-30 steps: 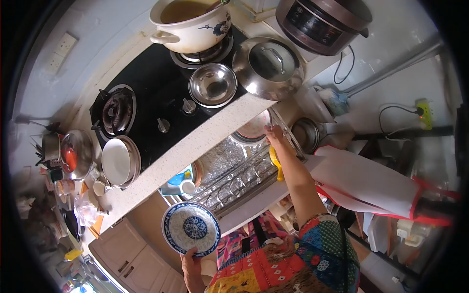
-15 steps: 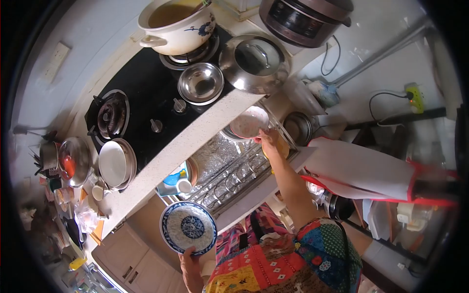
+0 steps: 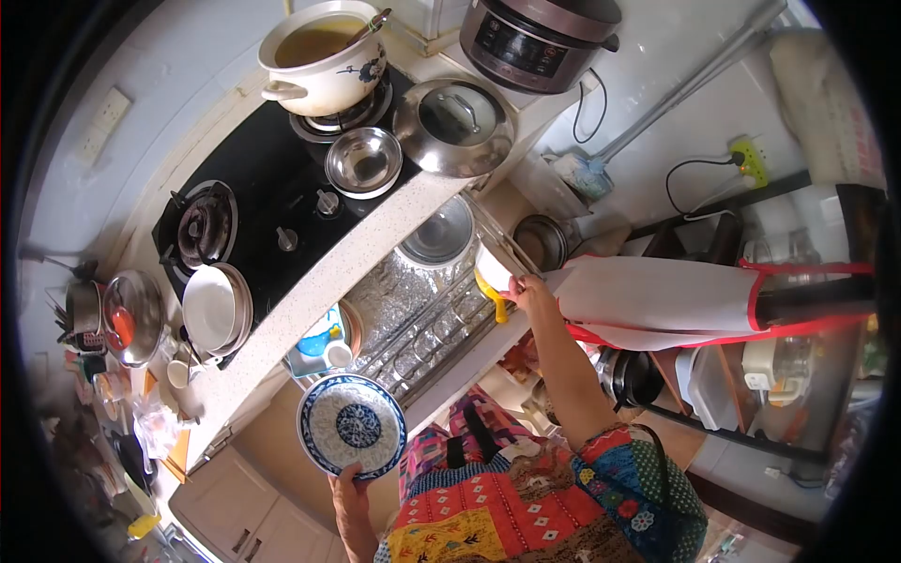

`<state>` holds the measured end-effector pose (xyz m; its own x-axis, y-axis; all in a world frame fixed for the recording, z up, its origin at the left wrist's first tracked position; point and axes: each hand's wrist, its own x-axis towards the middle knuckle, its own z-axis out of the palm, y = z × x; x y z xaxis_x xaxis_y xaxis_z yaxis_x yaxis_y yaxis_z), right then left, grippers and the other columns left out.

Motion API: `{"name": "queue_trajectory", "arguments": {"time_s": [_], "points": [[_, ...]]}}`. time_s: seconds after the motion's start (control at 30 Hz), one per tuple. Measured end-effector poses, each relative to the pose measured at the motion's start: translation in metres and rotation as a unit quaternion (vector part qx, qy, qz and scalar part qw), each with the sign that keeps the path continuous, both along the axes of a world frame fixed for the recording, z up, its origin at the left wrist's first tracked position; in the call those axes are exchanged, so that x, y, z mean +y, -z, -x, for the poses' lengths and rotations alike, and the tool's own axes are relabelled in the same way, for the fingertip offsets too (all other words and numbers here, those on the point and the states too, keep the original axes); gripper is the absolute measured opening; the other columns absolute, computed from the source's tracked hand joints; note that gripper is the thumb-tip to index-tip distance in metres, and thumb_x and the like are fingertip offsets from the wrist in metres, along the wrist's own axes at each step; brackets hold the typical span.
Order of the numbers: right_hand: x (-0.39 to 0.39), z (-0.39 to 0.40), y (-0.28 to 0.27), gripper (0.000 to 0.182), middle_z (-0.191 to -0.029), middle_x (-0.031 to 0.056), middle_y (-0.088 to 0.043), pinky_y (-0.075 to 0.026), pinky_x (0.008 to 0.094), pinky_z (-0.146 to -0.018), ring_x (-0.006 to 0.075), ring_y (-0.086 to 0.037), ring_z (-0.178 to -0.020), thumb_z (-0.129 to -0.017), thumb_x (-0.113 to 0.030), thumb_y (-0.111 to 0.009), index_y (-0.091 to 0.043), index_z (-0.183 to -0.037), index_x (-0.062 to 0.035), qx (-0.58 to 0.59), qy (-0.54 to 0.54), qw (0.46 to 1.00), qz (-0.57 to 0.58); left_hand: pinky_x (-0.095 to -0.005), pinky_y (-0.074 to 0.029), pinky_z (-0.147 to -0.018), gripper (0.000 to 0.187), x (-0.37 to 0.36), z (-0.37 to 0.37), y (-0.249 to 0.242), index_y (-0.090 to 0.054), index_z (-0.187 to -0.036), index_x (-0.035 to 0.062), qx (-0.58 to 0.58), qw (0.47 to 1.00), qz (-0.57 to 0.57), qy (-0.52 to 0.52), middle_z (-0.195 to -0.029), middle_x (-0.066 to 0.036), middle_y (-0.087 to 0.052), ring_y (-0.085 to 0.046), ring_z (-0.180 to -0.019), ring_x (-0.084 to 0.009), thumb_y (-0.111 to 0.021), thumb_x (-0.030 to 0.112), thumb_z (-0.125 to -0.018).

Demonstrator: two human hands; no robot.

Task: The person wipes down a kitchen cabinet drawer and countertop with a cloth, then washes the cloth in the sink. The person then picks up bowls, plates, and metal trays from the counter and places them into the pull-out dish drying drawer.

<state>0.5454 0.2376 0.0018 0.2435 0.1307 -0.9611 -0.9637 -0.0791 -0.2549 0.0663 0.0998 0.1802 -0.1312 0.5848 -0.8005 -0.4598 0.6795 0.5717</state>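
Low in front of me, my left hand [image 3: 349,495] grips a blue-and-white patterned plate [image 3: 352,427] by its near rim, thumb on top, with the plate's face turned up. My right hand [image 3: 528,293] reaches to the right end of the pulled-out drawer [image 3: 383,293]. Its fingers are closed at the edge of a white bowl [image 3: 492,266], which is tilted and partly hidden. Against that bowl lies a yellow item [image 3: 495,302]. A round metal dish [image 3: 439,231] sits in the drawer to its left. At the drawer's left end are a blue container [image 3: 321,336] and a small white cup [image 3: 337,354].
Above the drawer, the counter holds a black gas stove [image 3: 258,211], a flowered pot [image 3: 324,70], a steel bowl [image 3: 364,161], a large lidded pan [image 3: 455,127] and stacked white bowls [image 3: 214,308]. A rice cooker [image 3: 535,42] stands behind. A white cover with red trim [image 3: 657,296] juts in at right.
My right hand has moved right and down with the white bowl, tilting it and uncovering the round metal dish. My left hand keeps the plate nearly in place. The view has shifted slightly.
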Motion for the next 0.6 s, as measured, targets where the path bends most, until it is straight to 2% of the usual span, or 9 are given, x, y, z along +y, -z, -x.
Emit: {"name": "queue_trajectory", "arguments": {"time_s": [0.03, 0.07, 0.1, 0.13, 0.2, 0.37, 0.5, 0.6], "points": [[0.000, -0.009, 0.013, 0.016, -0.093, 0.0174, -0.057, -0.054, 0.0365, -0.045, 0.0332, -0.056, -0.059, -0.084, -0.011, -0.045, -0.053, -0.094, -0.0018, 0.049, 0.057, 0.997, 0.025, -0.0334, -0.055, -0.057, 0.057, -0.001, 0.001, 0.000, -0.038, -0.119, 0.0067, 0.000, 1.000, 0.001, -0.002, -0.105, -0.010, -0.049, -0.057, -0.083, -0.0237, -0.053, -0.002, -0.065], [-0.042, -0.067, 0.162, 0.016, -0.093, 0.0174, -0.057, -0.054, 0.0365, -0.045, 0.0332, -0.056, -0.059, -0.084, -0.011, -0.045, -0.053, -0.094, -0.0018, 0.049, 0.054, 0.997, 0.027, -0.0336, -0.055, -0.057, 0.057, -0.002, 0.001, 0.000, -0.038, -0.119, 0.0067, -0.004, 1.000, 0.004, -0.005, -0.105, -0.010, -0.049, -0.056, -0.083, -0.0237, -0.052, -0.002, -0.065], [-0.066, -0.119, 0.286, 0.020, -0.093, 0.0173, -0.059, -0.053, 0.0394, -0.047, 0.0345, -0.057, -0.062, -0.083, -0.017, -0.048, -0.054, -0.095, -0.0021, -0.302, -0.243, 0.920, -0.056, -0.0339, -0.055, -0.057, 0.057, -0.003, 0.002, 0.000, -0.038, -0.119, 0.0066, -0.008, 1.000, 0.006, -0.008, -0.104, -0.010, -0.049, -0.056, -0.084, -0.0238, -0.052, -0.003, -0.065], [-0.068, -0.128, 0.391, 0.025, -0.092, 0.0171, -0.060, -0.052, 0.0424, -0.049, 0.0358, -0.059, -0.066, -0.082, -0.023, -0.051, -0.055, -0.096, -0.0024, -0.584, -0.486, 0.638, -0.130, -0.0339, -0.055, -0.057, 0.057, -0.002, 0.000, -0.002, -0.038, -0.119, 0.0066, -0.006, 1.000, 0.007, -0.012, -0.104, -0.010, -0.049, -0.056, -0.084, -0.0238, -0.052, -0.003, -0.065], [-0.057, -0.116, 0.369, 0.025, -0.091, 0.0171, -0.060, -0.052, 0.0419, -0.050, 0.0355, -0.059, -0.065, -0.082, -0.023, -0.051, -0.055, -0.094, -0.0021, -0.585, -0.498, 0.630, -0.115, -0.0348, -0.055, -0.058, 0.056, -0.002, -0.005, -0.010, -0.038, -0.118, 0.0064, 0.008, 1.000, -0.010, -0.015, -0.104, -0.010, -0.049, -0.056, -0.084, -0.0239, -0.052, -0.004, -0.065], [-0.069, -0.062, 0.251, 0.024, -0.083, 0.0173, -0.059, -0.052, 0.0394, -0.053, 0.0344, -0.059, -0.065, -0.079, -0.023, -0.055, -0.054, -0.084, -0.0004, -0.603, -0.535, 0.592, -0.007, -0.0364, -0.055, -0.060, 0.057, -0.002, -0.007, -0.013, -0.038, -0.119, 0.0069, 0.019, 0.999, 0.022, -0.026, -0.106, -0.011, -0.049, -0.056, -0.087, -0.0255, -0.052, -0.004, -0.065], [-0.049, -0.014, 0.135, 0.025, -0.076, 0.0175, -0.059, -0.052, 0.0374, -0.055, 0.0334, -0.059, -0.065, -0.077, -0.023, -0.059, -0.053, -0.076, 0.0010, -0.615, -0.549, 0.561, 0.075, -0.0379, -0.055, -0.061, 0.058, -0.001, -0.006, -0.018, -0.037, -0.121, 0.0071, 0.028, 0.999, 0.021, -0.027, -0.108, -0.012, -0.049, -0.056, -0.089, -0.0273, -0.051, -0.005, -0.065], [-0.030, 0.024, 0.014, 0.027, -0.071, 0.0176, -0.059, -0.052, 0.0359, -0.057, 0.0328, -0.059, -0.065, -0.075, -0.024, -0.061, -0.053, -0.070, 0.0020, -0.620, -0.560, 0.533, 0.134, -0.0388, -0.055, -0.062, 0.059, 0.001, -0.005, -0.018, -0.036, -0.121, 0.0065, 0.035, 0.998, 0.033, -0.028, -0.109, -0.013, -0.048, -0.055, -0.090, -0.0281, -0.051, -0.005, -0.066]]}}
